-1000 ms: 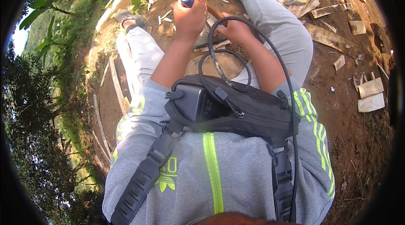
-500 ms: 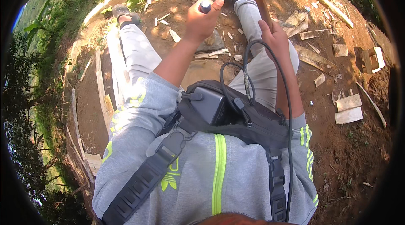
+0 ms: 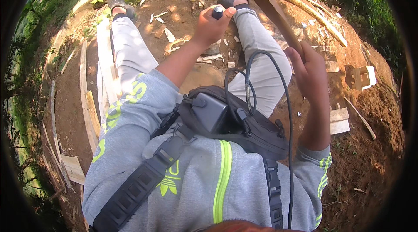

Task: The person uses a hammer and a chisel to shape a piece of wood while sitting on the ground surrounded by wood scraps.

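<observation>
Swung outward and up since the earlier frame, the bare right hand at 2 o'clock wraps the shaft of a brown wooden-handled hammer with a dark curved head at 1 o'clock, so it stands apart from the dark-blue cylindrical handle enclosed by the bare left hand at 12. Open space seems to separate them above the grey-trousered right leg, and a long pale wooden pole edges the ground beyond.
</observation>
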`<state>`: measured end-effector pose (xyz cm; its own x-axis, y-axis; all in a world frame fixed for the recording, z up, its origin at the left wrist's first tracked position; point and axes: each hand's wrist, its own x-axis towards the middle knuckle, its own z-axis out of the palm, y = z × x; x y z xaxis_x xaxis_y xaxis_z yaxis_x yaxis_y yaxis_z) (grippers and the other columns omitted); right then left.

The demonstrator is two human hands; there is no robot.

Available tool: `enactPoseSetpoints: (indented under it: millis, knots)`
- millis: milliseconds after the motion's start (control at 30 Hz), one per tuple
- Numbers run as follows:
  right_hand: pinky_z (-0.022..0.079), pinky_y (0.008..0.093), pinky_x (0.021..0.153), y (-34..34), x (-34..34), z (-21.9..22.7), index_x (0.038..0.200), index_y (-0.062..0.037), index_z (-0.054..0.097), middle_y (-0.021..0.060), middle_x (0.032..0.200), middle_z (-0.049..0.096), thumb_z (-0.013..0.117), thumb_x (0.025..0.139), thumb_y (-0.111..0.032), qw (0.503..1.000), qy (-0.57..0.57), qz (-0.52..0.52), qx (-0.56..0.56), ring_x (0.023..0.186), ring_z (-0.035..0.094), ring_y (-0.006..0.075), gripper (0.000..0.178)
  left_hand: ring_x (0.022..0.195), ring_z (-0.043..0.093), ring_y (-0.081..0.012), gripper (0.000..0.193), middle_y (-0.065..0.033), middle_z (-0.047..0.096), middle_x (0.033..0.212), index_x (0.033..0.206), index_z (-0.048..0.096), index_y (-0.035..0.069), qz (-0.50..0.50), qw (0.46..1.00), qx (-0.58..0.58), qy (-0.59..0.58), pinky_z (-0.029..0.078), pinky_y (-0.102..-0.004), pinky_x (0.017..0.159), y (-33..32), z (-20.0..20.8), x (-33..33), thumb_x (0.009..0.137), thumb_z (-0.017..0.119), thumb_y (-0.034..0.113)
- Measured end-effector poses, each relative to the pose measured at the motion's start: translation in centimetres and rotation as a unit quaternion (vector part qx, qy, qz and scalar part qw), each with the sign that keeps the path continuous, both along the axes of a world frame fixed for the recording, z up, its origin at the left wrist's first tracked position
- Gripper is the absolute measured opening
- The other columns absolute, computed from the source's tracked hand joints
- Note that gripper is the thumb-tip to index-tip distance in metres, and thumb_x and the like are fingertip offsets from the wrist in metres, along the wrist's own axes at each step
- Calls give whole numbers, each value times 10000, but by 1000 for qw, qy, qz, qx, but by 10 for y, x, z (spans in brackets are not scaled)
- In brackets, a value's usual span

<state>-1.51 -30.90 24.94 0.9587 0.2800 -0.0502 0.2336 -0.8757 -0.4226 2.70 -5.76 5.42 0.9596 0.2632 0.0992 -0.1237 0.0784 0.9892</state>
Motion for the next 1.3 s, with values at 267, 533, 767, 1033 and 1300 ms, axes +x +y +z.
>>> enactPoseSetpoints:
  millis: [267,533,767,1033,1300]
  knots:
    - [468,434,649,2,-6,-15,1034,22,675,194,729,621,676,1040,-337,998,2,-22,60,653,586,322,359,633,391,-43,485,93,440,670,735,486,112,-35,999,-9,11,346,-278,562,18,-5,-3,1013,753,406]
    - [462,422,658,-4,8,-50,1012,23,665,163,725,605,655,1056,-374,997,45,-23,62,666,556,266,399,650,494,-86,371,43,576,711,788,614,79,0,998,43,53,417,-303,611,31,-36,5,1007,744,348]
    - [464,382,654,11,57,-153,946,29,658,104,719,597,631,1071,-422,975,99,-102,173,686,539,188,468,1036,742,-385,322,-164,770,1082,1116,775,181,-111,842,482,216,596,-510,892,46,-103,52,964,697,455]
    - [469,314,656,2,74,-232,1075,16,699,11,757,608,615,1082,-433,910,187,-212,304,718,560,109,456,1266,650,-400,573,-190,557,1502,1533,560,231,-52,806,522,275,550,-513,1022,46,-176,112,1018,654,464]
    - [363,276,568,5,88,-225,909,-96,578,-44,718,490,548,1121,-429,870,229,-245,361,629,443,68,395,1150,713,-361,621,-153,625,1332,1423,641,193,-126,756,614,188,600,-486,932,27,-184,166,891,817,462]
